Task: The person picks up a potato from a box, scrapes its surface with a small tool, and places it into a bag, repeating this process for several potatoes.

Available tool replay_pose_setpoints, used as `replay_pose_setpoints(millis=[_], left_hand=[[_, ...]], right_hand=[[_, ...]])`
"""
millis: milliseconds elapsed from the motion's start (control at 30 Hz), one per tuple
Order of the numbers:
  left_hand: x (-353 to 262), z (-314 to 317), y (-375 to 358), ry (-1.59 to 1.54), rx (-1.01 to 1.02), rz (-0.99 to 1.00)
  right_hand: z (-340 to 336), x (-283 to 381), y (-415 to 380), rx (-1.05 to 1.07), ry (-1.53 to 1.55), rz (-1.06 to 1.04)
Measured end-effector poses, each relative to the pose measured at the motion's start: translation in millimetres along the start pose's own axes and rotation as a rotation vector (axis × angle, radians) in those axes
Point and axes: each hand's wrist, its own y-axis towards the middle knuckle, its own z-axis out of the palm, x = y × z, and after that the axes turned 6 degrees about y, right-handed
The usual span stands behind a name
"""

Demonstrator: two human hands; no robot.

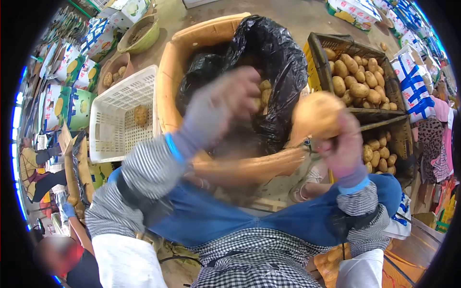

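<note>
R hand (342, 144) grips 1 potato (318, 115) | L hand (225, 103) blurred, grip unclear, over bag (281, 57) | 2 crates (379, 101)

The right hand (342, 144) holds a big potato (317, 114) up. The blurry left hand (221, 103) reaches into the black bag (273, 57) inside the round basket (168, 81). A white crate (113, 115) sits beside the basket, and a dark crate (365, 77) holds many potatoes.

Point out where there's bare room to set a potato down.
Free: the white basket, bare but for one potato. Crowded: the dark crate heaped with potatoes; the bag-lined box, where the left hand reaches. The right hand holds a potato.
</note>
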Motion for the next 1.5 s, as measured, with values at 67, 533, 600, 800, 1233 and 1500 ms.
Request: replay_pose_setpoints(millis=[67, 533, 600, 800, 1233, 1500], left_hand=[[2, -48, 37, 0.267, -0.223, -0.030], [269, -112, 199, 1.681, 0.130, -0.313], [266, -110, 215, 1.673, 0.223, -0.407], [229, -111, 194, 1.570, 0.202, -0.258], [-7, 19, 6, 0.152, 0.192, 0.088], [-18, 41, -44, 0.225, 0.010, 0.163]], right_hand=[[-25, 22, -5, -0.172, 0.215, -0.266], [-191, 61, -38, -1.005, 0.566, -0.547], [-147, 60, -27, -0.693, 0.467, -0.475], [-57, 41, -5, -0.536, 0.154, -0.338], [55, -13, 4, 0.117, -0.271, 0.150], [67, -14, -5, 0.362, -0.169, -0.091]])
